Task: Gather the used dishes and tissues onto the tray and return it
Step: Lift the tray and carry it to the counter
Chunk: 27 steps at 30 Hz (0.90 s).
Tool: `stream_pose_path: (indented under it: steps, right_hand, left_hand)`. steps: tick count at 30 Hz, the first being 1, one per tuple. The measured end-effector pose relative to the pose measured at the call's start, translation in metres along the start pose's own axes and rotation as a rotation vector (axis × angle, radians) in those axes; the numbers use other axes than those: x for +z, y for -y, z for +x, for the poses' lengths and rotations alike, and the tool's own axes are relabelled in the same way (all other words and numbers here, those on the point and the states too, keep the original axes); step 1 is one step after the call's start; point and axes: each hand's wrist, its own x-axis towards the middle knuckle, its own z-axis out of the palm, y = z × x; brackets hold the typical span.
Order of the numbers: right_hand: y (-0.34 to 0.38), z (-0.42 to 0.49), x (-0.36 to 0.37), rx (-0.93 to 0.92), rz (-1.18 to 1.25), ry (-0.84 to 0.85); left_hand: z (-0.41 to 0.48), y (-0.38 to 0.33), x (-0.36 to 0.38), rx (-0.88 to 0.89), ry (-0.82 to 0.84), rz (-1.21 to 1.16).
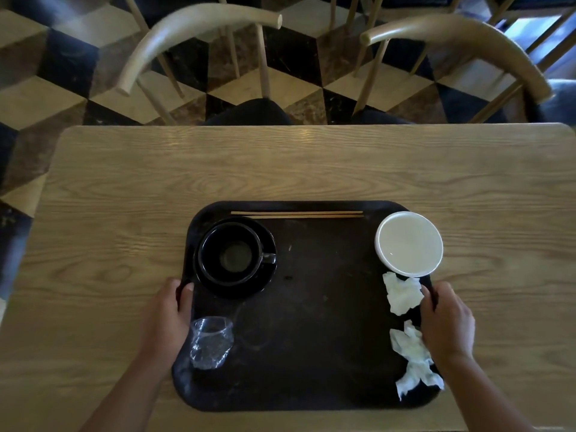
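Note:
A black tray [314, 307] lies on the wooden table [280, 169]. On it stand a black cup [230, 252] on a black saucer [265, 282] at the left, a clear glass [212, 342] at the near left, and a white bowl [409, 243] at the far right. A pair of chopsticks [297, 214] lies along the far edge. Two crumpled tissues [402, 294] [413, 360] rest along the right side. My left hand [170, 313] grips the tray's left rim, and my right hand [447, 319] grips the right rim.
Two wooden chairs with curved backs [193, 29] [461, 42] stand at the far side of the table. The floor beyond has a dark and tan cube pattern [62, 73]. The table's left edge runs close to the tray's left side.

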Motion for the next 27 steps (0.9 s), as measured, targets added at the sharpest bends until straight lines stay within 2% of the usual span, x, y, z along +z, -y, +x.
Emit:
stream_pose_path:
  steps: [9, 16, 27]
  right_hand:
    - [0.010, 0.008, -0.022, -0.040, 0.033, -0.033]
    - [0.031, 0.018, -0.075, -0.094, 0.046, -0.054]
    - [0.069, 0.026, -0.168, -0.217, 0.053, -0.139]
  left_hand:
    - [0.000, -0.014, -0.013, -0.006, -0.014, -0.160]
    - [0.003, -0.045, -0.053, 0.041, -0.086, -0.159]
    - [-0.010, -0.090, -0.119, -0.009, -0.215, -0.172]
